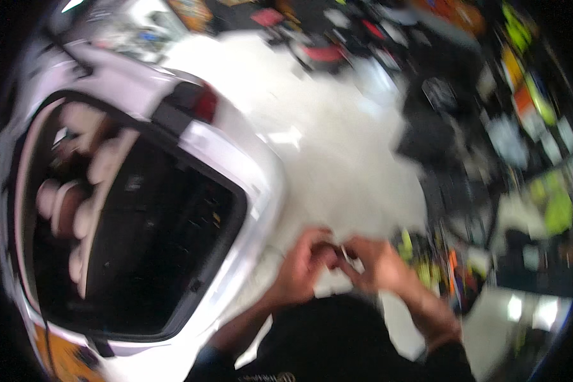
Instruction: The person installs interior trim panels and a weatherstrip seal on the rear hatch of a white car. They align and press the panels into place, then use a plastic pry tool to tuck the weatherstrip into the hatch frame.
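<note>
My left hand and my right hand are raised close together in front of my dark shirt. The fingers of both curl in toward each other, and their tips almost meet. Blur covers the fingertips, so whatever may be pinched between them cannot be made out. To the left of my hands stands a white car, seen from its rear corner. Through its large dark-framed rear opening pale seat backs and a dark cargo area show. A red tail light sits at the car's far corner.
Pale glossy floor stretches ahead of my hands. Dark bags and clutter lie along the right side. Yellow and orange handled tools stand close by my right forearm. More blurred items, including a red and grey one, lie at the far edge.
</note>
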The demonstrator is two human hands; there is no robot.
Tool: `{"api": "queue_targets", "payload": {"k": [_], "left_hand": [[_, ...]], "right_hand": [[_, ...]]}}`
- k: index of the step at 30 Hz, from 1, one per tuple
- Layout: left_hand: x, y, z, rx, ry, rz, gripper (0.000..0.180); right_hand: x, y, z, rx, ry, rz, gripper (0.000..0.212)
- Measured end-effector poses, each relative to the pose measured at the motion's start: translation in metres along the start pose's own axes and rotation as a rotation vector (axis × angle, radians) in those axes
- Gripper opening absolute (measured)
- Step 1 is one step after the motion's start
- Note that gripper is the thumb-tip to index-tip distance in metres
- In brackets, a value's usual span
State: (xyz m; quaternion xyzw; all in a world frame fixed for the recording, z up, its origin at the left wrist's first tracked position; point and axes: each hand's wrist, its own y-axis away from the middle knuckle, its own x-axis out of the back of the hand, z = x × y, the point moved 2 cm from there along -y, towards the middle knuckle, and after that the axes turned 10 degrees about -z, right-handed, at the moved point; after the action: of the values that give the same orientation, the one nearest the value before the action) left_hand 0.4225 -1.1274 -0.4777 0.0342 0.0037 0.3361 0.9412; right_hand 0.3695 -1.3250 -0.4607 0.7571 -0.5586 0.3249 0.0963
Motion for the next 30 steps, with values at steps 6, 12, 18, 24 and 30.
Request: {"api": "queue_targets", "payload": {"k": [6, 12, 18, 24, 30], "left_hand": [[0.086, 0.050, 0.054, -0.029, 0.072, 0.230, 0.025], [0.215, 0.116, 0.063, -0.148, 0.002, 0.515, 0.018], [0.377, 0.212, 0.105, -0.046, -0.089, 0.712, 0.014], [0.514, 0.245, 0.186, -0.504, -0.255, 0.722, 0.019], [0.578, 0.262, 0.295, -0.721, -0.462, 0.706, 0.030]], "right_hand": [[-0.034, -0.112, -0.037, 0.076, -0.113, -0.045, 0.020], [-0.130, -0.251, -0.067, 0.055, -0.932, -0.126, 0.012], [-0.252, -0.382, -0.113, -0.130, -0.897, -0.227, 0.010], [-0.275, -0.461, -0.156, -0.270, -0.880, -0.314, 0.003], [-0.229, -0.563, -0.230, 0.054, -0.526, -0.263, 0.006]]}}
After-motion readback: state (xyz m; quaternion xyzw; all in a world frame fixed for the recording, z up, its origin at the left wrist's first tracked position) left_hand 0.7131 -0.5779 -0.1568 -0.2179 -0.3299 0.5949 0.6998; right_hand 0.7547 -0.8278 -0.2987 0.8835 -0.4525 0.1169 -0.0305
